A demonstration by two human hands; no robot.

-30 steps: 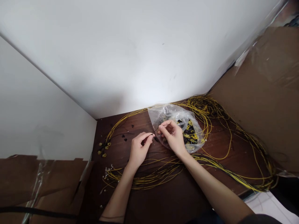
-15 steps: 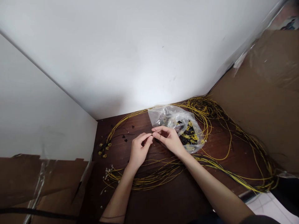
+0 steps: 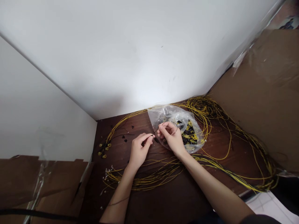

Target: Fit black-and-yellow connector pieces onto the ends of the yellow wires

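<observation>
My left hand (image 3: 140, 147) is closed in a pinch, with a small black piece (image 3: 152, 135) at its fingertips. To the right of it, over the clear plastic bag (image 3: 158, 112), my right hand (image 3: 171, 137) pinches a thin dark wire (image 3: 177, 126) that curves in a loop past the fingers. Black and yellow connectors (image 3: 190, 133) fill the bag beside my right wrist. Below both hands lies a bundle of yellow and black wires (image 3: 151, 183), partly covered by my left forearm, with small pale ends at its left.
Yellow-tipped black connectors (image 3: 104, 150) on wires lie at the table's left. Small black pieces (image 3: 125, 138) are scattered nearby. A coil of yellow wire (image 3: 202, 105) sits at the back right. White panels (image 3: 140, 62) and brown cardboard (image 3: 263, 102) enclose the dark wooden table (image 3: 168, 202).
My right hand has moved away from my left, rightward over the bag, with the thin dark wire in its fingers. My left hand has stayed in place.
</observation>
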